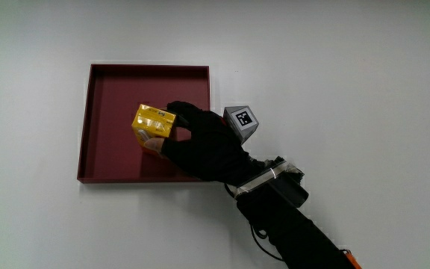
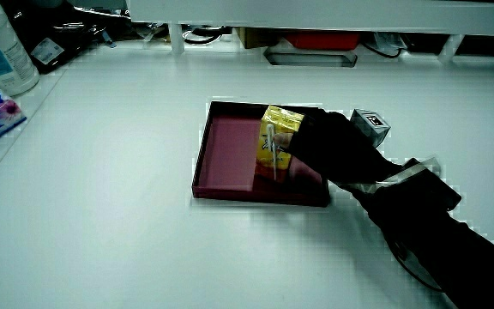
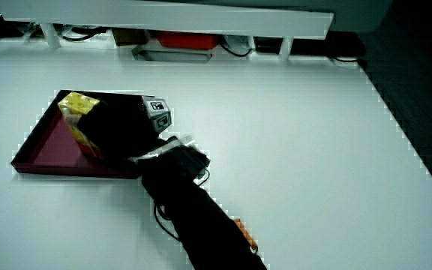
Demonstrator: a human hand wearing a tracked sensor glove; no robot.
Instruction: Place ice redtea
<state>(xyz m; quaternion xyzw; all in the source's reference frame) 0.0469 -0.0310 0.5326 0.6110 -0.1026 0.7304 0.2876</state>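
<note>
Hand (image 1: 204,142) grips yellow carton (image 1: 153,124) upright, tilted, over red tray (image 1: 110,161)

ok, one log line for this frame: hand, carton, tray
hand: over tray, shut on yellow carton | yellow carton: upright inside tray, whether it touches the floor unclear | tray: dark red, on white table

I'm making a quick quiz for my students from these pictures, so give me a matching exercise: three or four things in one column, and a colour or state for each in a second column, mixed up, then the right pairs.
Column one:
1. carton
2. tray
3. hand
4. patterned cube

Column two:
A. dark red, lying flat on the white table
B. black-gloved, grip closed on the carton over the tray
C. yellow, held inside the tray's walls
D. black and white, riding on the back of the hand

Pairs: 1-C, 2-A, 3-B, 4-D
</note>
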